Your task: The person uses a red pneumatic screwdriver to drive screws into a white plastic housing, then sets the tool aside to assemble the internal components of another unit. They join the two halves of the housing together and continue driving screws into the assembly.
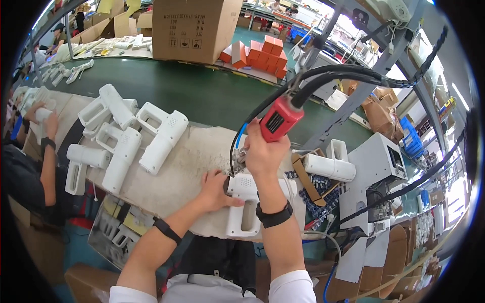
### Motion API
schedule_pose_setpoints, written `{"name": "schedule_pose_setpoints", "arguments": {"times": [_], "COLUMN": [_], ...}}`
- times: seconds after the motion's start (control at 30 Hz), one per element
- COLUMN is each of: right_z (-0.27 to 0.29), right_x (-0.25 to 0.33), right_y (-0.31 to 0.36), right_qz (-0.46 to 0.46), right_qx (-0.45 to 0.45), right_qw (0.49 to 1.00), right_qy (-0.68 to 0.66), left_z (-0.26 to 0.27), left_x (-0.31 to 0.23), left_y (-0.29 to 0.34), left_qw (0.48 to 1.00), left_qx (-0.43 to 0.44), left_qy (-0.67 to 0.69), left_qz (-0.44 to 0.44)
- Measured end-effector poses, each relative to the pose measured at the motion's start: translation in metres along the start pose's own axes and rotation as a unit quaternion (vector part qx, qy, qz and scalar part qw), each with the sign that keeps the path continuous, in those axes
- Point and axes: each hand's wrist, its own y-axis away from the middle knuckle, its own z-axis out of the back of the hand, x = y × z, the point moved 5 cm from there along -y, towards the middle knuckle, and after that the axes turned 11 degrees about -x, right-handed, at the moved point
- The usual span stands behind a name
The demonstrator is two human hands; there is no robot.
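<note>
A white plastic appliance housing [243, 218] with a loop handle lies on the worktable in front of me, its handle toward my body. My left hand [216, 192] is closed around its left end, with the thumb along the near side. My right hand [267, 154] grips a red power screwdriver [281, 118], held tilted above the housing. Thick black hoses run from the tool's top toward the upper right. Its metal lower end [238, 160] sits near the left end of the housing; whether it touches is hidden by my hands.
Several similar white housings [164, 143] lie piled to the left, and another housing [331, 167] rests on the right near a grey machine [371, 177]. A green conveyor belt [202, 83] passes behind, with a large carton [194, 30] beyond. Another person's arm [48, 166] works at far left.
</note>
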Motion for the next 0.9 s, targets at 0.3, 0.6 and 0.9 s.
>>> {"name": "schedule_pose_setpoints", "arguments": {"times": [0.3,0.6,0.9], "right_z": [0.008,0.016,0.008], "right_x": [0.02,0.069,0.02], "right_y": [0.005,0.014,0.034], "right_qz": [0.066,0.057,-0.02], "right_qx": [0.012,0.042,0.05], "right_qw": [0.998,0.997,0.998], "right_qy": [0.01,-0.009,0.02], "left_z": [-0.008,-0.013,-0.02], "left_x": [-0.002,0.0,0.006], "left_y": [0.003,0.009,0.005], "left_qw": [1.0,0.999,0.999], "left_qx": [-0.006,-0.018,0.004], "left_qy": [-0.01,-0.03,0.002], "left_qz": [0.01,-0.011,-0.048]}}
